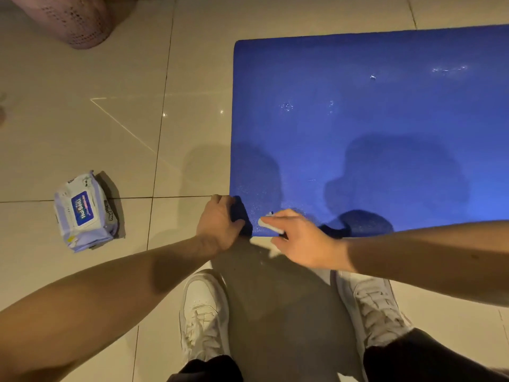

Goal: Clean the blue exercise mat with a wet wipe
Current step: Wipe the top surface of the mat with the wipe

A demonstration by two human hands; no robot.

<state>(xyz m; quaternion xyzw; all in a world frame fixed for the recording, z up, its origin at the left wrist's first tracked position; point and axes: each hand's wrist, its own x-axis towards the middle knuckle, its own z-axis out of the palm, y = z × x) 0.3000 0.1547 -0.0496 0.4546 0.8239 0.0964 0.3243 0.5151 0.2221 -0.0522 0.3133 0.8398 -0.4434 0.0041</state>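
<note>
Cut off: the mat (371, 119) runs out of frame on the right, so we see only its left end. A pink basket (71, 20), far left of the mat, is cropped at the top.
Hidden: most of the wipe (271, 226) lies under the fingers; we see only a white strip. The right thumb is out of sight.
Hard to make out: the print on the pack (85, 212). We cannot tell whether the pale specks on the mat are dirt or wear. Shadows darken the mat's near part.
Left hand (217, 224): forearm stretched forward, fingers curled round the mat's near left corner, which is bent up off the floor (82, 119).
Right hand (300, 238): arm comes in from the right, palm down, fingers bent over the wipe and holding it on the mat's near edge, just right of the left hand.
Mat: flat on the floor.
Pack: on the floor, well left of the mat.
Shoes (205, 312): white, just short of the mat's near edge.
</note>
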